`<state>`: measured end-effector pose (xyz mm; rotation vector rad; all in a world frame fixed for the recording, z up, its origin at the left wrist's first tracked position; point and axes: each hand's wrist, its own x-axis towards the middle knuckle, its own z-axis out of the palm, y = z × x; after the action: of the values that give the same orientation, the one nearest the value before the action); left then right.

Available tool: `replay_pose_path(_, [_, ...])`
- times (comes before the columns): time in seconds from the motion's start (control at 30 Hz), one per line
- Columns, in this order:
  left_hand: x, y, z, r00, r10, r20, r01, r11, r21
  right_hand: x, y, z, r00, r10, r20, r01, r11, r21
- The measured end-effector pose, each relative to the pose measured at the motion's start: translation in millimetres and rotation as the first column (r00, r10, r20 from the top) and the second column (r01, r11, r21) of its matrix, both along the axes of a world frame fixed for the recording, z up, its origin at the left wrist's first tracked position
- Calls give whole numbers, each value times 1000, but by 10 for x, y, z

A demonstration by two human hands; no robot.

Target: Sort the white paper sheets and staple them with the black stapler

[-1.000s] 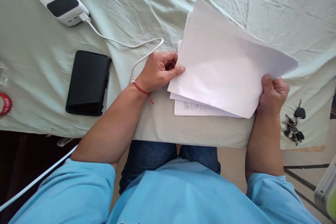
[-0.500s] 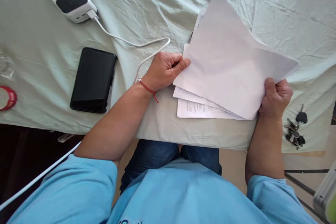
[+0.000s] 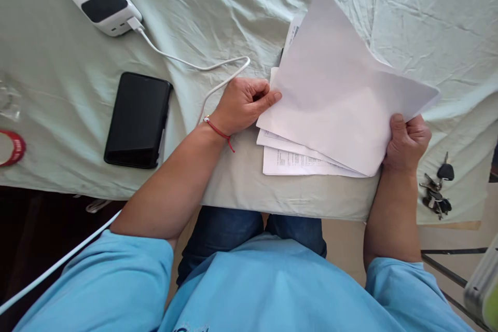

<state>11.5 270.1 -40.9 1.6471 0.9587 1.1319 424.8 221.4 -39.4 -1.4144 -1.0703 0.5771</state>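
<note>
A white, blank-faced sheet of paper [image 3: 330, 78] lies tilted over a small pile of printed papers [image 3: 299, 162] near the table's front edge. My left hand [image 3: 247, 104] pinches the sheet's left edge, thumb on top and fingers tucked beneath. At the lower right edge, my right hand [image 3: 408, 140] grips the same sheet, its thumb on the upper face. The sheet's right corner is raised and bent. Most of the pile is hidden under it; only some lines of print show at the front and upper left.
A black phone-like device [image 3: 138, 119] lies left of my left hand. Behind it, a white power bank [image 3: 105, 5] has a white cable [image 3: 187, 62] plugged in. Keys [image 3: 438, 189] rest at the right, a red tape roll [image 3: 13, 148] at the far left. Pale green cloth [image 3: 229, 187] covers the table.
Both hands keep their hold on the sheet and have hardly moved. The right hand and the sheet's right corner sit very slightly further left; the whole view has shifted a little.
</note>
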Motion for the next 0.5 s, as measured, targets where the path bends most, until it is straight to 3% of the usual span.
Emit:
replay_pose_path(0.2, [13, 5, -11, 995, -50, 85, 57, 996, -73, 51, 25, -2, 1000, 6, 24, -6, 1000, 16])
replay_pose_path(0.5, [-38, -3, 0, 999, -46, 12, 46, 999, -1, 31, 3, -28, 1000, 17, -2, -17, 1000, -10])
